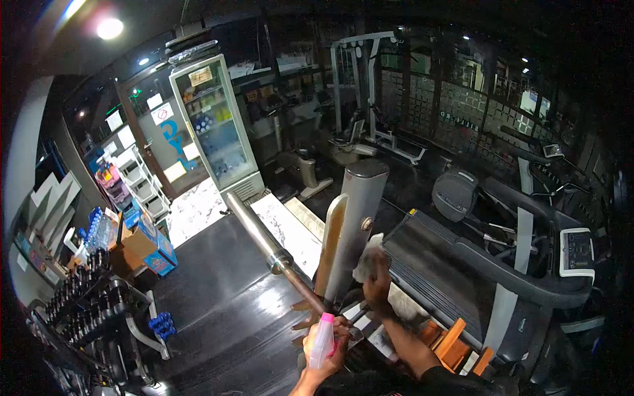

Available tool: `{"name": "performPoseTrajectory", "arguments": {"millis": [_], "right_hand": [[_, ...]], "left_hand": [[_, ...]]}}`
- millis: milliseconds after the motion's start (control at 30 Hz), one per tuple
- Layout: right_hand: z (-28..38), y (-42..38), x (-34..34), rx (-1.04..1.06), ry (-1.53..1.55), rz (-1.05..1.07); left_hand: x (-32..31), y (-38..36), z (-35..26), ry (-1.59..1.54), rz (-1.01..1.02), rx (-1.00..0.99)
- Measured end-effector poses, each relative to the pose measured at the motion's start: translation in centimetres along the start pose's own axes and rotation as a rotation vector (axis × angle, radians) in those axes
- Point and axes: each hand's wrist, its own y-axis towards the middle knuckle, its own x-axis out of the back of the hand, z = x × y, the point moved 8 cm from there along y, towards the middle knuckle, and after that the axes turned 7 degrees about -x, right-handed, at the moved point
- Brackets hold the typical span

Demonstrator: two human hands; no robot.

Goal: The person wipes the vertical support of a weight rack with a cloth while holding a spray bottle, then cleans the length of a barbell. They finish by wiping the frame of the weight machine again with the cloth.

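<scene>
My left hand [338, 353] is wrapped round a clear spray bottle [321, 348] with a pink top, close to the brown end of a metal bar [300, 285]. The bar has a thick silver sleeve and slants up to the left. My right hand [377, 280] holds a pale cloth [367, 259] near the right side of a tall grey machine post [357, 221]; whether the cloth touches the post is hard to tell. A tan-edged upright panel [332, 241] stands left of the post.
A treadmill [439, 264] lies to the right. Dumbbells on a rack [105, 310] and a cardboard box [140, 247] are at the left. Behind stand a glass-door fridge [214, 125], an exercise bike [307, 171] and a cable machine [375, 79]. Orange wooden pieces [450, 343] lie near my right forearm.
</scene>
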Motion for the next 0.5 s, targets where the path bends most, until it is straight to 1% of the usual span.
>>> {"name": "performPoseTrajectory", "arguments": {"millis": [33,67,100,133,167,200,233,267,300,367,400,467,500], "right_hand": [[-1.1,0.3,1.7,-0.143,0.119,-0.197],[-1.1,0.8,1.7,-0.147,0.116,-0.190],[-0.9,1.7,2.4,-0.247,0.342,-0.199],[-0.7,2.6,2.7,-0.344,0.568,-0.210],[0.3,3.3,3.1,-0.343,0.566,-0.210],[3.1,3.8,4.4,-0.098,0.430,-0.271],[6.0,3.8,5.3,0.146,0.291,-0.326],[7.4,4.2,4.5,0.169,0.181,-0.187],[8.0,4.0,3.8,0.083,0.161,-0.188],[5.7,2.0,1.9,0.099,0.007,-0.139],[4.2,0.6,1.1,0.105,0.007,-0.138],[1.3,-3.2,-2.1,0.165,0.030,0.067],[0.9,-4.9,-2.8,0.152,0.071,0.066]], "left_hand": [[0.0,-0.3,0.6,-0.079,-0.039,0.095],[0.0,-0.7,1.0,-0.158,-0.075,0.190],[0.1,-0.5,0.6,-0.158,-0.075,0.195],[0.0,0.3,-0.2,-0.088,-0.024,0.154],[-0.2,0.8,-0.8,-0.019,0.027,0.112],[-0.1,0.9,-0.7,-0.021,0.024,0.114],[-0.2,1.0,-1.0,-0.018,0.031,0.069],[-0.3,0.9,-1.2,-0.013,0.038,0.026],[-0.3,0.7,-1.2,-0.014,0.037,0.032],[-0.2,0.2,-0.3,-0.121,-0.015,0.147],[-0.1,0.2,-0.1,-0.121,-0.020,0.143],[-0.4,0.4,-0.5,-0.049,0.095,0.004],[-0.3,0.1,-0.4,-0.049,0.085,-0.003]]}}
